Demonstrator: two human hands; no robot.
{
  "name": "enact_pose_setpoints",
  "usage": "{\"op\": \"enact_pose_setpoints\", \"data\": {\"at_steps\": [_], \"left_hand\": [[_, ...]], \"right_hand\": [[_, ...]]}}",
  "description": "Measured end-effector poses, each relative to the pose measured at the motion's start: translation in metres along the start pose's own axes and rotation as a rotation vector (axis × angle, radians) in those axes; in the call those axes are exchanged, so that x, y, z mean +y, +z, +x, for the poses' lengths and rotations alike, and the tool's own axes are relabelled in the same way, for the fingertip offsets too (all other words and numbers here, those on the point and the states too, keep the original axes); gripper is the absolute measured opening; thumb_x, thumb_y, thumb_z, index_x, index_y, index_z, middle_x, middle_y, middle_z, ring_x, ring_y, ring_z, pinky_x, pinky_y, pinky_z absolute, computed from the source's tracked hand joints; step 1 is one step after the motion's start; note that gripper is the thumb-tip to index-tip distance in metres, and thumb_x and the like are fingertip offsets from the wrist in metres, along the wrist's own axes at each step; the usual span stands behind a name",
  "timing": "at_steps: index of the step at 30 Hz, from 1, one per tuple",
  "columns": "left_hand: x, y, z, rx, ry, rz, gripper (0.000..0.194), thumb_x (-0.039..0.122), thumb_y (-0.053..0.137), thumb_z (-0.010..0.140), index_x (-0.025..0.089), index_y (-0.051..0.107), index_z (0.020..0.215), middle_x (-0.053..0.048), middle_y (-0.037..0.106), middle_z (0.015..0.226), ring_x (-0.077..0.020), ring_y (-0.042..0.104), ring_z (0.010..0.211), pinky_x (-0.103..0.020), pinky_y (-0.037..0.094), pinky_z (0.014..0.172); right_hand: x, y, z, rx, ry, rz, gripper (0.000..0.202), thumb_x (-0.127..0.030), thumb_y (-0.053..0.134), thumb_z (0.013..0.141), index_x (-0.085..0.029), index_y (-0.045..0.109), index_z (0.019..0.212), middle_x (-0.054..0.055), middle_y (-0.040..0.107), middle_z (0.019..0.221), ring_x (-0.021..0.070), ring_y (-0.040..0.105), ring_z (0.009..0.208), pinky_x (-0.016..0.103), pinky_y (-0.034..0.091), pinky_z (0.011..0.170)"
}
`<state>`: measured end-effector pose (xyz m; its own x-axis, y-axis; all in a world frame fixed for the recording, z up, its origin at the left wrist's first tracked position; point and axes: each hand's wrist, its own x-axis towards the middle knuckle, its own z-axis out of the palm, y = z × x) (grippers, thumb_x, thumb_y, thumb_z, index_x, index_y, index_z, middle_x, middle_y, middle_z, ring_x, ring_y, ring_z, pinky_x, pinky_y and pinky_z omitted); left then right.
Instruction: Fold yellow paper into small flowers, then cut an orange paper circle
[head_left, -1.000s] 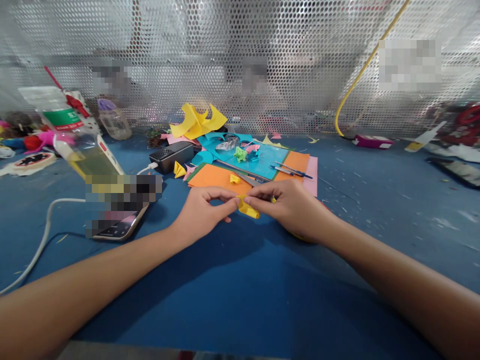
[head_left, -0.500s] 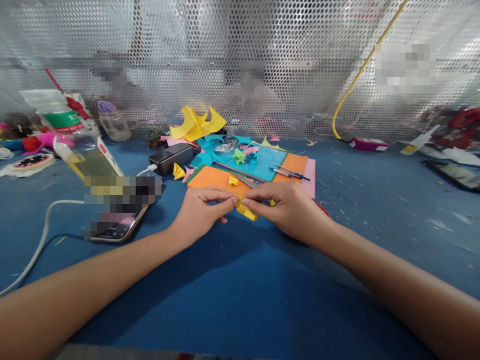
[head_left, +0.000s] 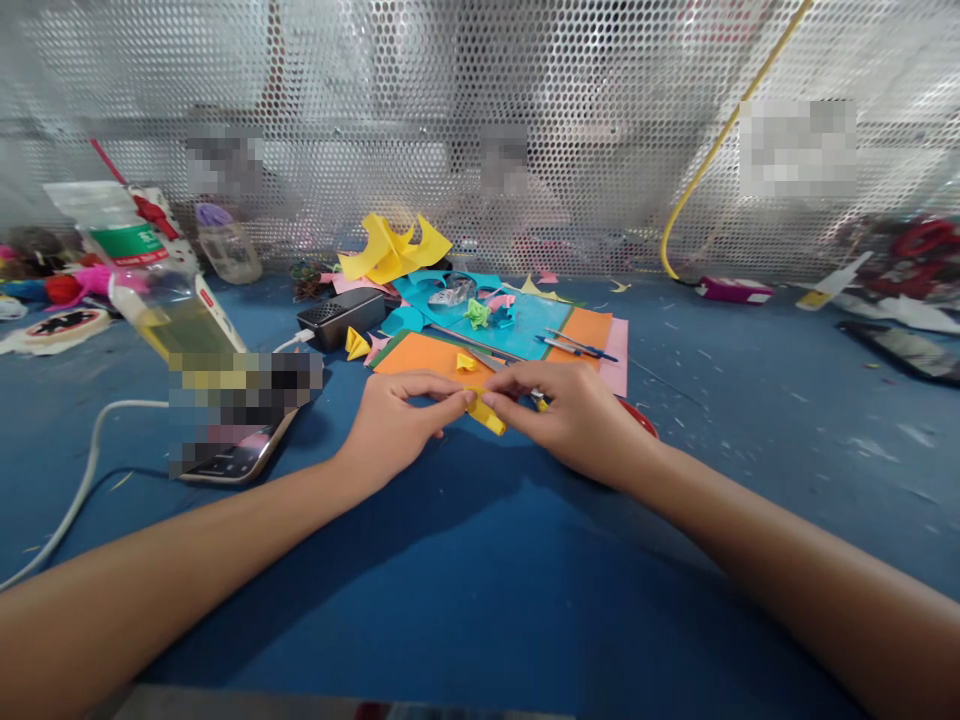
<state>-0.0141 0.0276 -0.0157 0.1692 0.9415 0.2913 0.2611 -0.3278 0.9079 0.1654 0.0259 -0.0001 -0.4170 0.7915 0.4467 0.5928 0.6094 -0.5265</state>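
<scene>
Between my two hands is a small rolled piece of yellow paper [head_left: 489, 416], raised a little above the blue table. My left hand [head_left: 405, 415] pinches its left end between thumb and fingertips. Thumb and fingers of my right hand [head_left: 559, 405] close on its upper right side. Just beyond the hands lie scissors [head_left: 486, 358], their handles partly hidden behind my right hand, and a small folded yellow paper piece [head_left: 466, 362] on an orange sheet [head_left: 420, 352]. Part of a red object [head_left: 639, 416] shows beside my right wrist.
Pens [head_left: 577, 346], a blue sheet [head_left: 525, 325], a green paper piece [head_left: 477, 314] and yellow cut paper [head_left: 394, 248] lie ahead. At left are a black box [head_left: 341, 318], a bottle [head_left: 161, 290] and a phone [head_left: 240, 458] with a cable. A perforated metal screen [head_left: 585, 120] stands behind.
The yellow paper has turned slightly and looks more tightly rolled, its lower end a bit further left. My fingers have shifted slightly on it; both hands stay in nearly the same place.
</scene>
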Motion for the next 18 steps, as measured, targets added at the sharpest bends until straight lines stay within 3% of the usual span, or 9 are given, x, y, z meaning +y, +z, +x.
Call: {"op": "enact_pose_setpoints", "data": {"at_steps": [6,11,15,18], "left_hand": [[-0.0018,-0.0008,-0.001,0.005,0.037,0.023,0.019,0.033,0.068,0.069,0.014,0.069,0.07,-0.002,0.068,0.071,-0.0095,0.057,0.055,-0.016,0.052,0.044],[-0.0062,-0.0014,0.0007,-0.07,0.028,0.006,0.021,0.035,0.065,0.072,0.015,0.065,0.073,-0.001,0.063,0.071,-0.0098,0.057,0.059,-0.016,0.053,0.046],[-0.0085,-0.0006,0.0015,-0.036,0.049,0.023,0.022,0.038,0.063,0.074,0.016,0.063,0.077,-0.001,0.062,0.073,-0.0089,0.055,0.058,-0.016,0.052,0.046],[-0.0082,-0.0005,0.0013,-0.007,0.101,0.039,0.021,0.036,0.062,0.075,0.015,0.063,0.078,-0.003,0.063,0.081,-0.0112,0.058,0.068,-0.015,0.05,0.048]], "right_hand": [[0.0004,-0.0011,0.0004,-0.025,-0.003,0.019,0.014,-0.022,0.055,0.082,-0.016,0.068,0.082,0.001,0.07,0.076,0.0128,0.062,0.069,0.023,0.044,0.062],[-0.0012,-0.0022,0.0007,-0.064,0.021,0.063,0.015,-0.023,0.054,0.083,-0.018,0.067,0.083,0.001,0.07,0.08,0.0128,0.062,0.072,0.023,0.044,0.064],[-0.0032,-0.0024,0.0001,-0.017,0.032,0.036,0.013,-0.023,0.055,0.081,-0.017,0.066,0.08,0.0,0.068,0.076,0.0115,0.06,0.069,0.022,0.044,0.062],[-0.003,-0.002,-0.0002,0.003,0.031,0.008,0.012,-0.022,0.054,0.08,-0.017,0.065,0.078,0.0,0.067,0.074,0.0109,0.059,0.067,0.022,0.043,0.061]]}}
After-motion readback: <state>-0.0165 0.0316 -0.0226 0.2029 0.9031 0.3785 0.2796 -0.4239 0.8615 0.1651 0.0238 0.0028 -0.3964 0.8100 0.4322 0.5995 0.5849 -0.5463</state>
